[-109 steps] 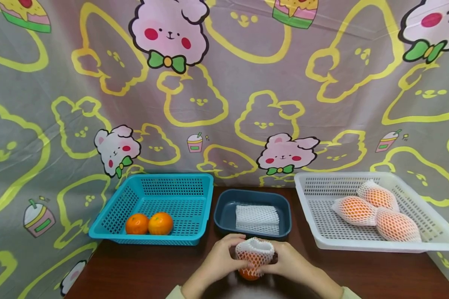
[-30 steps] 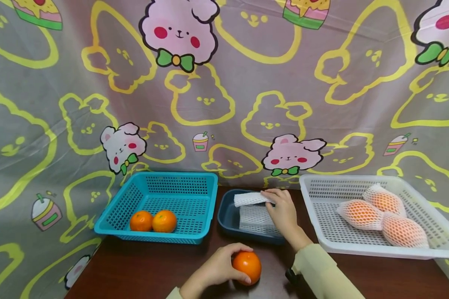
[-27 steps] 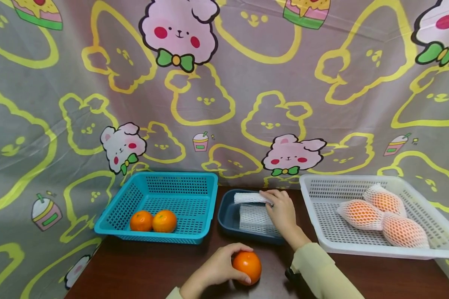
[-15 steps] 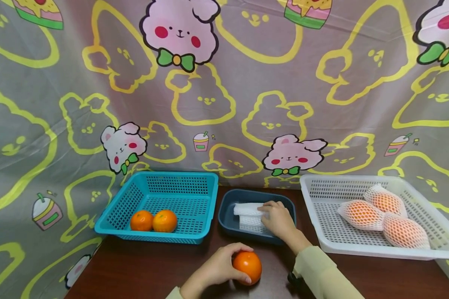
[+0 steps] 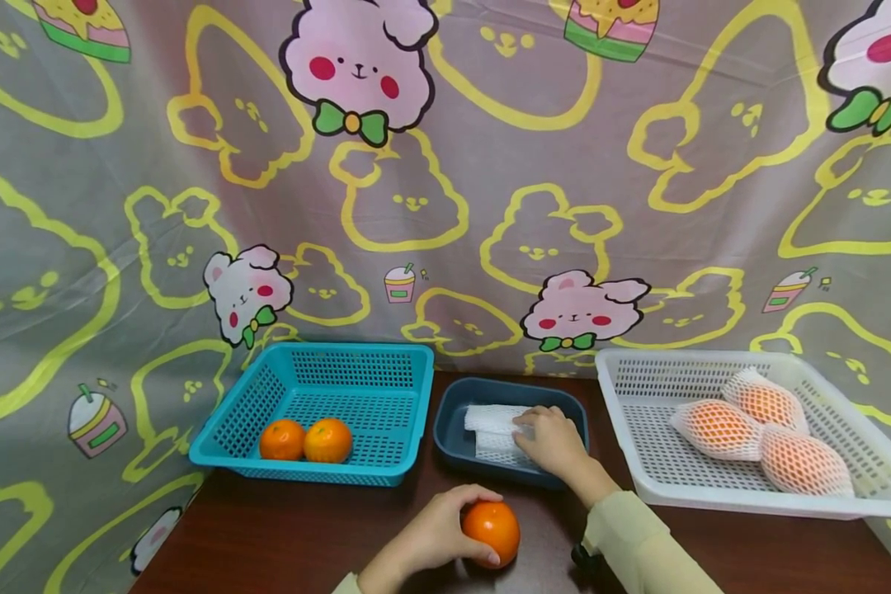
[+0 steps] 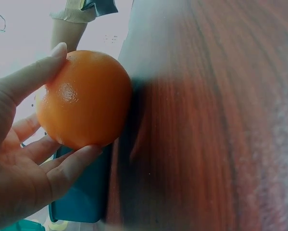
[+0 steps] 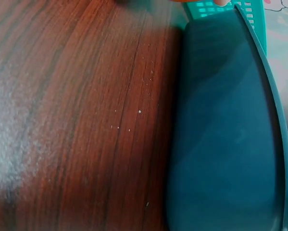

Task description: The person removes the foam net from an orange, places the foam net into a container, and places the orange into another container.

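My left hand [image 5: 441, 528] grips a smooth, bare orange [image 5: 492, 532] on the table, thumb on the near side and fingers round the far side. The left wrist view shows the orange [image 6: 86, 98] between thumb and fingertips. My right hand [image 5: 553, 441] reaches into a dark blue tray [image 5: 445, 437], its fingers and thumb pinching the right end of a white foam net sleeve [image 5: 486, 418]. Beneath it lie further flat foam nets [image 5: 493, 450]. In the right wrist view the tray's outer wall [image 7: 225, 134] hides the fingers.
At left a turquoise basket [image 5: 304, 472] holds two oranges [image 5: 328, 440]. A white basket [image 5: 742, 499] at right holds three net-wrapped oranges [image 5: 805, 462]. A patterned curtain [image 5: 445, 206] hangs behind the dark wooden table [image 5: 267, 536].
Earlier both hands held a netted orange; three netted ones lay in the white basket throughout. The right hand has since lowered a raised foam net onto the stack; the left hand stays on the bare orange.
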`<state>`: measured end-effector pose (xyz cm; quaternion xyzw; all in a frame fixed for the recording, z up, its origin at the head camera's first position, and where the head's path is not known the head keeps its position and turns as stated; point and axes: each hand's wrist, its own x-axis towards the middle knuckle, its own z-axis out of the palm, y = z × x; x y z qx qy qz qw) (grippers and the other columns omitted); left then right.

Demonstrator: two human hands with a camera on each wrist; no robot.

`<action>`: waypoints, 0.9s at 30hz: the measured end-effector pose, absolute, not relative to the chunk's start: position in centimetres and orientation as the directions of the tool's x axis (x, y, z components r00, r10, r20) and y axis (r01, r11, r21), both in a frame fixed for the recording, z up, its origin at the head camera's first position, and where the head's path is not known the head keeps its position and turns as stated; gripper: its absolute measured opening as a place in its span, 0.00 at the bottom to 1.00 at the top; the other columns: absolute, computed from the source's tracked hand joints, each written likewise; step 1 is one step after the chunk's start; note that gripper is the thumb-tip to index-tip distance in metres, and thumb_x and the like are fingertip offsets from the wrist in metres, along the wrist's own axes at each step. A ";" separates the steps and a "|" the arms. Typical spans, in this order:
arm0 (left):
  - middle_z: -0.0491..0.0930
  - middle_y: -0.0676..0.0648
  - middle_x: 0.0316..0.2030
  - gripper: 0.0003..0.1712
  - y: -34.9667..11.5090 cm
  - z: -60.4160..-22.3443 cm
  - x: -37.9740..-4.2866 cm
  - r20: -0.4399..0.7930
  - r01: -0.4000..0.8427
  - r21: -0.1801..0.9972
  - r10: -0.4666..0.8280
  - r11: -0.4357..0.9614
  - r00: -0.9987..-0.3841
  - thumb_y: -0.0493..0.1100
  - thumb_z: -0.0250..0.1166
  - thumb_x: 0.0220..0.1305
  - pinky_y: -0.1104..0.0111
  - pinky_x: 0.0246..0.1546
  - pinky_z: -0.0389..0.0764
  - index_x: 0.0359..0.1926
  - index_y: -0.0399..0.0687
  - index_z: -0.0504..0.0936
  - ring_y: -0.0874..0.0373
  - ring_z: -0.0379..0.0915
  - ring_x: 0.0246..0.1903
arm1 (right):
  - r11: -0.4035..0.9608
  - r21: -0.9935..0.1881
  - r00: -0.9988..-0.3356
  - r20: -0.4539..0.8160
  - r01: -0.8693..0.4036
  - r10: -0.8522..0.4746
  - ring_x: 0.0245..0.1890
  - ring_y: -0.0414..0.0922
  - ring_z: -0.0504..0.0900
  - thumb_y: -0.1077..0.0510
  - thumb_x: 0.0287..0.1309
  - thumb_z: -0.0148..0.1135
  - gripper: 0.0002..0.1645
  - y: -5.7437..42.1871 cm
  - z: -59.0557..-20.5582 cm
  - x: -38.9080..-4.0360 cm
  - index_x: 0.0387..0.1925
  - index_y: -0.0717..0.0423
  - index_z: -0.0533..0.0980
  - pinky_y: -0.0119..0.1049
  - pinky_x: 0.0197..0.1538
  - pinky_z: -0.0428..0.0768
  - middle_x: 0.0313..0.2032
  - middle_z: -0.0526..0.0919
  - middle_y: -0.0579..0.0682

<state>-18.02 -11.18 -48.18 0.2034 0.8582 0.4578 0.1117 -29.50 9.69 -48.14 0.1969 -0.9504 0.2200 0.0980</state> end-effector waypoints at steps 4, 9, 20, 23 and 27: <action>0.75 0.64 0.45 0.34 -11.1 -48.3 -17.9 0.003 0.245 0.832 0.437 0.498 -0.899 0.53 0.77 0.39 0.66 0.46 0.72 0.52 0.56 0.78 0.66 0.70 0.42 | 0.832 -0.376 -0.905 0.292 -0.407 -0.310 0.41 0.50 0.72 0.48 0.52 0.65 0.16 9.9 -48.2 -29.5 0.41 0.49 0.83 0.50 0.42 0.70 0.43 0.81 0.50; 0.75 0.63 0.46 0.34 -11.3 -48.4 -17.8 0.011 0.231 0.840 0.411 0.491 -0.912 0.53 0.78 0.38 0.65 0.46 0.73 0.51 0.57 0.79 0.66 0.70 0.42 | 0.833 -0.372 -0.901 0.308 -0.411 -0.307 0.42 0.49 0.71 0.48 0.53 0.64 0.16 10.1 -48.3 -29.6 0.42 0.48 0.83 0.48 0.42 0.68 0.44 0.80 0.49; 0.76 0.62 0.47 0.34 -11.7 -47.7 -17.4 0.039 0.233 0.842 0.377 0.486 -0.925 0.54 0.78 0.37 0.63 0.46 0.74 0.50 0.59 0.80 0.65 0.71 0.44 | 0.796 -0.417 -0.885 0.353 -0.439 -0.303 0.43 0.48 0.71 0.50 0.54 0.64 0.15 10.2 -47.3 -29.2 0.43 0.49 0.83 0.47 0.43 0.68 0.44 0.80 0.48; 0.76 0.61 0.47 0.34 -12.0 -47.0 -17.3 0.049 0.233 0.845 0.365 0.481 -0.930 0.54 0.78 0.37 0.63 0.45 0.74 0.51 0.59 0.79 0.64 0.72 0.44 | 0.783 -0.426 -0.876 0.373 -0.454 -0.305 0.43 0.49 0.72 0.50 0.54 0.64 0.15 10.2 -47.1 -29.2 0.43 0.49 0.83 0.48 0.45 0.68 0.44 0.80 0.48; 0.76 0.60 0.48 0.34 -12.3 -45.8 -17.1 0.067 0.234 0.861 0.356 0.451 -0.932 0.54 0.77 0.38 0.67 0.43 0.75 0.51 0.60 0.79 0.64 0.72 0.43 | 0.758 -0.442 -0.860 0.408 -0.480 -0.306 0.43 0.48 0.72 0.52 0.54 0.64 0.14 10.1 -46.7 -29.2 0.42 0.50 0.83 0.48 0.45 0.69 0.43 0.80 0.48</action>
